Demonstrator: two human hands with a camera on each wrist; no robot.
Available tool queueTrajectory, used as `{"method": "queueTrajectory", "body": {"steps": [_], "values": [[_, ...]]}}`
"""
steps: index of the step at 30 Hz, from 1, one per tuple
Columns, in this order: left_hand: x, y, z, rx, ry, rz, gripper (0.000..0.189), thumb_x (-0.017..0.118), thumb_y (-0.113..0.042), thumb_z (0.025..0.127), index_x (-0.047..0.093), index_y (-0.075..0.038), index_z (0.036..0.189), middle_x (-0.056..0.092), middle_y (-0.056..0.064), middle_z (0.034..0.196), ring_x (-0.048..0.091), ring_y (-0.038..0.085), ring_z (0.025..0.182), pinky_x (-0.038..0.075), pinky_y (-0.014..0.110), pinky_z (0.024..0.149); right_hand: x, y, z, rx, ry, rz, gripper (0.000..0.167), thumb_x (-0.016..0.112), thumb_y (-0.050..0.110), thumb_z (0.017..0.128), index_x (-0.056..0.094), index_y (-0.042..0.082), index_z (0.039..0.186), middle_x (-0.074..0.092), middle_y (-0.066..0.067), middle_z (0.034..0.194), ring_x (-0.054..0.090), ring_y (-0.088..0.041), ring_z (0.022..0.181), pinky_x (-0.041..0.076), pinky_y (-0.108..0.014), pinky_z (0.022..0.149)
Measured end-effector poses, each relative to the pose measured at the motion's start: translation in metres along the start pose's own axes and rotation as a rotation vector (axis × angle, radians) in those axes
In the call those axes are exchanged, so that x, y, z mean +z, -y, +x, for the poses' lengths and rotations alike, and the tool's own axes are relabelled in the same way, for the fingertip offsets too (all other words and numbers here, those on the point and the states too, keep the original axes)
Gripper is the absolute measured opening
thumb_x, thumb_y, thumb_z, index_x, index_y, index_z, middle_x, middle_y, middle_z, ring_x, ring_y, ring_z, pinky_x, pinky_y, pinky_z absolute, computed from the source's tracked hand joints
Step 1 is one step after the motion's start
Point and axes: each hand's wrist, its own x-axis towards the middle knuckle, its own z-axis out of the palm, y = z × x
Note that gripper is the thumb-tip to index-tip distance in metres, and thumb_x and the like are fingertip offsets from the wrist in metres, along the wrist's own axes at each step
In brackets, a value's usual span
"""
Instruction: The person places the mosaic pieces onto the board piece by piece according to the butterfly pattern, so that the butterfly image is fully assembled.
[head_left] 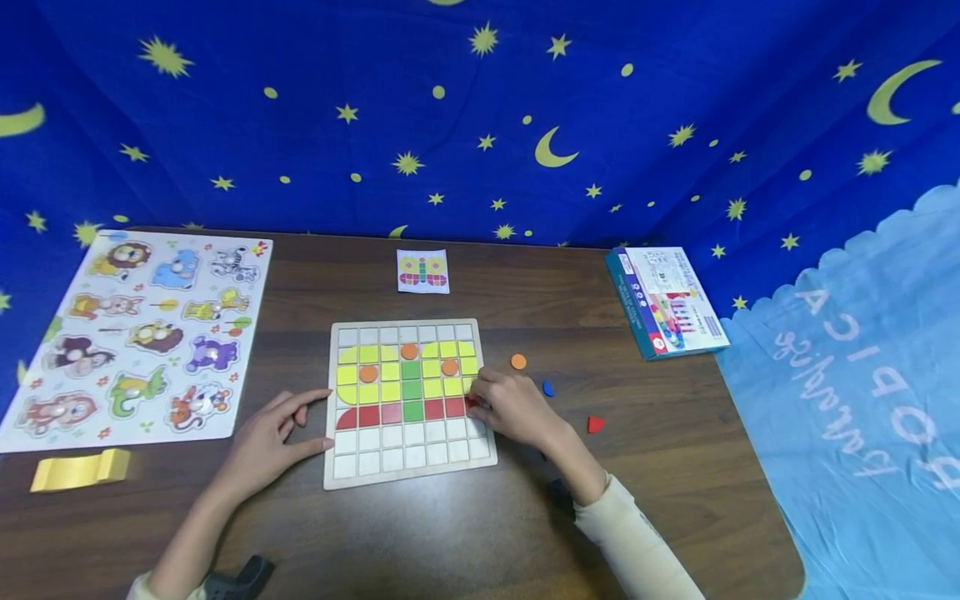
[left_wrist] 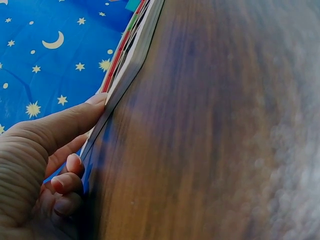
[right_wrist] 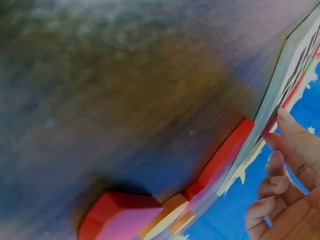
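Note:
A wooden grid board (head_left: 405, 475) lies on the table, holding yellow, orange, green and red pieces in a butterfly-like pattern. My left hand (head_left: 258, 446) rests at its left edge, thumb and fingertips touching the rim, fingers extended; the left wrist view shows the thumb (left_wrist: 80, 117) against the board's side. Over the right edge, my right hand (head_left: 517, 408) pinches a small red piece (right_wrist: 270, 126) between thumb and forefinger, at the right end of the red row. The fingers mostly cover this piece in the head view.
Right of the board lie an orange disc (head_left: 518, 362), a blue piece (head_left: 548, 388) and a red piece (head_left: 596, 425). A butterfly picture card (head_left: 423, 286) lies behind the board. An animal puzzle (head_left: 168, 350) and yellow block (head_left: 78, 469) are left; a box (head_left: 667, 304) stands back right.

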Motion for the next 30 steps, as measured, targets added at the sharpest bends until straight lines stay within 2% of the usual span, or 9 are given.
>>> {"method": "queueTrajectory", "body": {"steps": [8,14,19,22,26,30], "values": [[0.001,-0.001,0.0,-0.001,0.005,0.005,0.062,0.085,-0.035,0.077,0.062,-0.017,0.132,0.044,-0.002,0.087,0.033,0.005,0.065,0.029,0.026,0.058,0.0,0.002,-0.002,0.035,0.029,-0.008,0.019,0.079,0.02,0.085,0.075,0.01,0.1,0.065,-0.001,0.088,0.051,-0.008,0.069,0.04,-0.021,0.06],[0.001,-0.002,-0.001,0.0,0.005,0.004,0.062,0.085,-0.033,0.077,0.062,-0.016,0.132,0.044,-0.002,0.086,0.032,0.005,0.064,0.029,0.026,0.057,-0.002,0.002,-0.006,0.042,0.03,-0.018,0.029,0.08,0.024,0.084,0.075,0.01,0.109,0.067,-0.001,0.094,0.053,-0.007,0.072,0.04,-0.02,0.06],[0.0,-0.003,-0.001,-0.01,0.006,0.004,0.063,0.085,-0.033,0.077,0.062,-0.015,0.133,0.044,-0.002,0.087,0.033,0.006,0.065,0.029,0.026,0.058,-0.009,-0.003,-0.015,0.054,-0.021,-0.023,0.031,0.08,0.027,0.084,0.075,0.009,0.108,0.065,-0.001,0.093,0.052,-0.008,0.071,0.044,-0.023,0.062],[0.0,-0.003,-0.001,-0.008,0.006,0.006,0.064,0.086,-0.033,0.076,0.062,-0.015,0.133,0.045,-0.002,0.087,0.033,0.005,0.065,0.029,0.026,0.058,-0.012,-0.011,-0.023,0.075,-0.072,-0.036,0.025,0.08,0.025,0.084,0.076,0.009,0.103,0.065,-0.001,0.09,0.054,-0.008,0.07,0.047,-0.027,0.064],[0.0,-0.002,0.0,-0.007,0.002,0.013,0.064,0.086,-0.033,0.076,0.062,-0.016,0.132,0.045,-0.002,0.087,0.033,0.005,0.065,0.029,0.026,0.057,-0.017,-0.023,-0.035,0.113,-0.115,-0.05,0.02,0.081,0.022,0.083,0.076,0.01,0.098,0.063,-0.001,0.087,0.051,-0.01,0.068,0.048,-0.031,0.064],[0.0,-0.002,0.0,-0.008,-0.001,0.016,0.063,0.086,-0.033,0.076,0.062,-0.016,0.132,0.045,-0.002,0.087,0.033,0.005,0.065,0.029,0.026,0.057,-0.018,-0.031,-0.047,0.134,-0.128,-0.048,0.019,0.082,0.02,0.082,0.076,0.009,0.096,0.062,-0.001,0.086,0.049,-0.01,0.065,0.046,-0.029,0.061]]}}
